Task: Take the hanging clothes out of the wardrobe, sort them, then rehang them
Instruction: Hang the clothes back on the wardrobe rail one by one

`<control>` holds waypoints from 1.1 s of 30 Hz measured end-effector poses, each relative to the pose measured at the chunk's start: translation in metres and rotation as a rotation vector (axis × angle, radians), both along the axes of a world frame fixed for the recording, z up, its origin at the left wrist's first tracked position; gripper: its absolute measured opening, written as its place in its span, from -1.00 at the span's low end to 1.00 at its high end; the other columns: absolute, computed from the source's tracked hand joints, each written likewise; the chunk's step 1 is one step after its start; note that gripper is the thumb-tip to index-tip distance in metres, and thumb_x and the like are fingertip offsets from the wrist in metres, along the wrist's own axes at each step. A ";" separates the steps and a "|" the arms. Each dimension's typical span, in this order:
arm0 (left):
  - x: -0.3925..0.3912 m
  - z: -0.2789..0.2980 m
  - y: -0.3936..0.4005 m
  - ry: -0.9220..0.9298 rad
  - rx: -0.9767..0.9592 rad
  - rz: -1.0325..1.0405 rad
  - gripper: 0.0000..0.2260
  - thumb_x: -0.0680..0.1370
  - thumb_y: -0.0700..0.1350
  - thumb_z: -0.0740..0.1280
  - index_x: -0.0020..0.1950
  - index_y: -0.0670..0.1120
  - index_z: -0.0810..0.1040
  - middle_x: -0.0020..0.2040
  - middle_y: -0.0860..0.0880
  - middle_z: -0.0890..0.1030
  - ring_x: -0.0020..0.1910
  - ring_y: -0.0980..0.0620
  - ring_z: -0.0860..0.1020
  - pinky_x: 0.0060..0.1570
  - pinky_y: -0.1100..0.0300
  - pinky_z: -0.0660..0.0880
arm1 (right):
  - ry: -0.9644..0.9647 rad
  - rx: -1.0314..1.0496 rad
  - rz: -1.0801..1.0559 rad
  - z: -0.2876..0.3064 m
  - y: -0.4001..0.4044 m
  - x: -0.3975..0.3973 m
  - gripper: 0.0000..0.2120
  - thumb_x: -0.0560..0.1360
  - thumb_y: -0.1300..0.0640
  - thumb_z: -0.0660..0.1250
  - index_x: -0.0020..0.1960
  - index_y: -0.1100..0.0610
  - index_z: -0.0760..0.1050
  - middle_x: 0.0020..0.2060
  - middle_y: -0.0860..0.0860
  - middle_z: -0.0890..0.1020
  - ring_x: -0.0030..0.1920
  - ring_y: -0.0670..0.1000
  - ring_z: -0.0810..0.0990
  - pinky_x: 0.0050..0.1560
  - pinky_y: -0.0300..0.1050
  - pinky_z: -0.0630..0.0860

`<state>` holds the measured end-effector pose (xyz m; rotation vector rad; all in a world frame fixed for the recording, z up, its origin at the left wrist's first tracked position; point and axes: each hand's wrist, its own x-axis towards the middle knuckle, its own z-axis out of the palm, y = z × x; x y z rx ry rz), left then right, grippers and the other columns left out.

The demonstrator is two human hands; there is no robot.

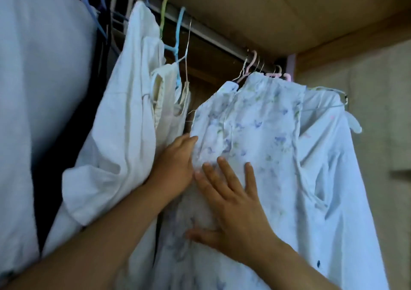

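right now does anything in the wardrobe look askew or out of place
Yes. The pale blue shirt at the far right hangs crooked: its wire hanger pokes out past the shoulder. A white plastic hanger end also juts out beside it. Nothing looks torn or spilled.

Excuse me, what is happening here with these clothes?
A person stands at an open wardrobe whose clothes hang on the rail. The right hand lies flat, fingers spread, on a floral garment. The left hand reaches in at that garment's left edge, beside a white garment. Its fingertips are hidden, so its grip is unclear.
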<state>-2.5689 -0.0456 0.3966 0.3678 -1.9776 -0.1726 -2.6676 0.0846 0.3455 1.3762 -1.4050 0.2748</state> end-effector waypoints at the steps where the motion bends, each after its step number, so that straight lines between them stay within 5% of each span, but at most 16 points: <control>1: 0.007 -0.002 -0.002 0.012 -0.001 0.037 -0.55 0.54 -0.31 0.14 0.45 -0.15 0.31 0.46 -0.12 0.29 0.44 -0.08 0.26 0.43 0.13 0.15 | 0.027 0.072 -0.024 -0.015 -0.010 -0.006 -0.10 0.28 -0.52 0.06 0.44 0.01 0.29 0.43 0.05 0.35 0.47 0.19 0.17 0.31 0.39 0.01; 5: 0.031 -0.012 -0.011 -0.020 -0.043 0.129 -0.55 0.50 -0.39 0.19 0.39 -0.21 0.39 0.44 -0.19 0.31 0.41 -0.16 0.29 0.42 0.08 0.18 | 0.080 0.300 -0.192 -0.052 -0.042 -0.054 -0.06 0.15 -0.58 0.12 0.40 -0.08 0.35 0.42 0.08 0.35 0.46 0.29 0.11 0.33 0.42 -0.06; 10: 0.038 -0.032 -0.033 -0.104 -0.179 0.199 -0.60 0.45 -0.43 0.26 0.28 -0.23 0.50 0.35 -0.25 0.42 0.36 -0.26 0.36 0.36 -0.04 0.26 | -0.084 0.296 -0.305 -0.054 -0.055 -0.118 -0.14 0.08 -0.48 0.21 0.23 -0.02 0.55 0.33 0.14 0.46 0.50 0.23 -0.20 0.39 0.35 -0.13; 17: 0.039 -0.046 -0.044 -0.195 -0.421 0.320 -0.68 0.40 -0.26 0.20 0.08 -0.19 0.63 0.15 -0.23 0.60 0.14 -0.27 0.57 0.09 -0.25 0.45 | -0.137 0.278 -0.283 -0.045 -0.056 -0.166 -0.17 0.10 -0.48 0.16 0.18 -0.01 0.59 0.34 0.10 0.46 0.52 0.16 -0.16 0.42 0.22 -0.16; 22: 0.042 -0.050 -0.041 -0.220 -0.439 0.302 -0.60 0.45 -0.13 0.06 0.12 -0.10 0.62 0.20 -0.13 0.59 0.20 -0.16 0.55 0.23 0.02 0.31 | -0.157 0.320 -0.150 -0.040 -0.064 -0.201 -0.17 0.18 -0.48 0.16 0.30 -0.02 0.40 0.54 -0.02 -0.08 0.52 0.14 -0.13 0.45 0.12 -0.27; 28: 0.051 -0.053 -0.029 -0.277 -0.470 0.278 -0.61 0.47 -0.09 0.08 0.14 -0.05 0.62 0.22 -0.07 0.58 0.20 -0.08 0.56 0.23 0.11 0.25 | -0.075 0.246 -0.123 -0.043 -0.074 -0.197 -0.09 0.15 -0.46 0.29 0.36 0.01 0.32 0.54 -0.01 -0.09 0.52 0.16 -0.11 0.44 0.15 -0.26; 33: 0.054 -0.052 -0.019 -0.280 -0.485 0.266 -0.61 0.46 -0.11 0.07 0.12 -0.04 0.62 0.16 -0.07 0.61 0.13 -0.06 0.60 0.23 0.13 0.29 | 0.128 0.240 -0.118 -0.056 -0.076 -0.139 0.04 0.16 -0.31 0.39 0.53 -0.04 0.06 0.53 0.01 0.05 0.48 0.25 0.06 0.37 0.35 -0.16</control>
